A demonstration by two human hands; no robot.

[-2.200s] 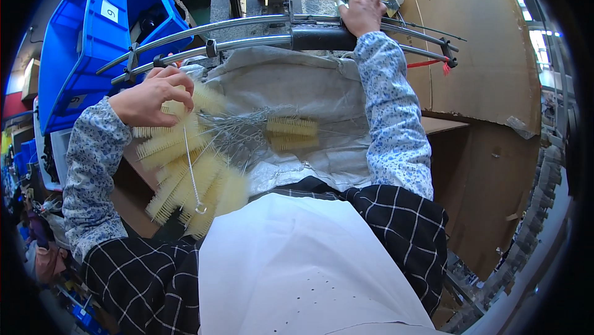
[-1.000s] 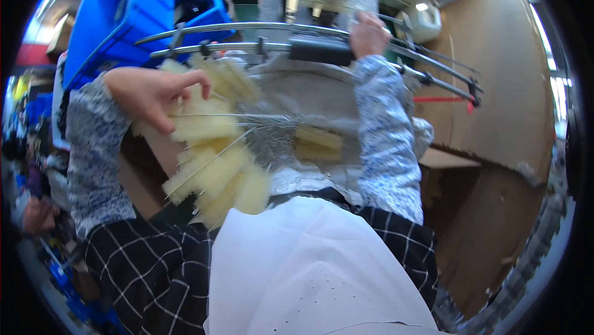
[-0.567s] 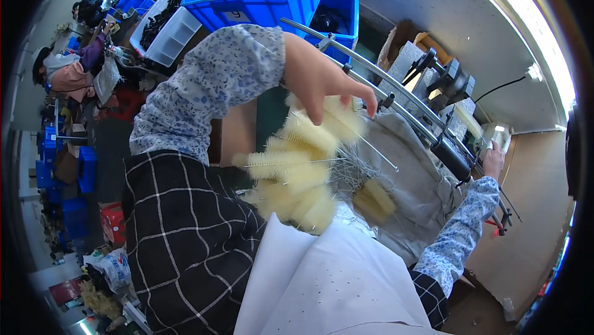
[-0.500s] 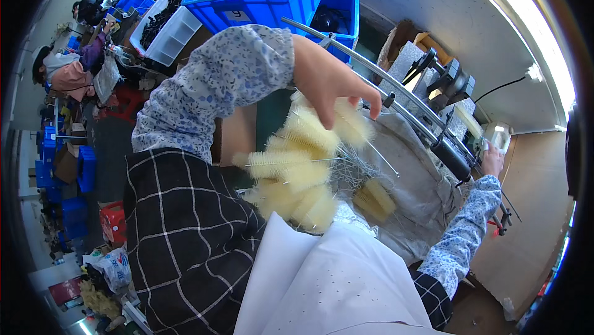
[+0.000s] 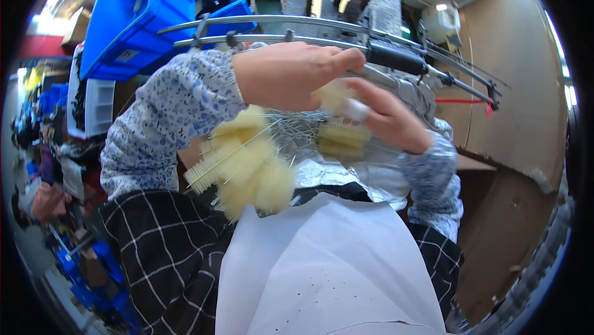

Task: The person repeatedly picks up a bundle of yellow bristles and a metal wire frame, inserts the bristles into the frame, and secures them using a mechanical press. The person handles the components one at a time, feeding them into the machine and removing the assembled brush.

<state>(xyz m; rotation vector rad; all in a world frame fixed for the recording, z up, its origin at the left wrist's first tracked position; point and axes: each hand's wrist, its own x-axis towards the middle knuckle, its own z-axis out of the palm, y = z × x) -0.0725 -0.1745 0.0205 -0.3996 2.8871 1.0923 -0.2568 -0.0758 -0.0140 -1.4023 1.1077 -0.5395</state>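
- Fingers point(image 5: 346, 59) of our left hand point(image 5: 288, 75) reach out to the right, above a small yellow brush point(image 5: 333, 95), while those of our right hand point(image 5: 399, 121) come in from the other side.
- We see this brush as a pale, fluffy patch between our two hands, over the grey cloth point(image 5: 325, 173) in front of us; blur hides its core and ends.
- On our left hand, the upper finger is stretched nearly straight; the others bend down near the brush, so we cannot tell how far apart they stand or whether they grip it.
- On our right hand, a narrow gap parts the upper finger from the one wearing a white cap point(image 5: 356, 110); both are at the brush's right end, seemingly touching it, though we cannot be sure of a firm hold.
- Below our left hand, a heap of similar brushes point(image 5: 247, 168) fans out, bristles creamy yellow, thin wire stems point(image 5: 288, 130) pointing right.
- Just below our right hand, a pair of brushes point(image 5: 343, 137) lies side by side on the cloth.
- Beyond our hands run metal rails point(image 5: 266, 19) with a black roller point(image 5: 396, 56).
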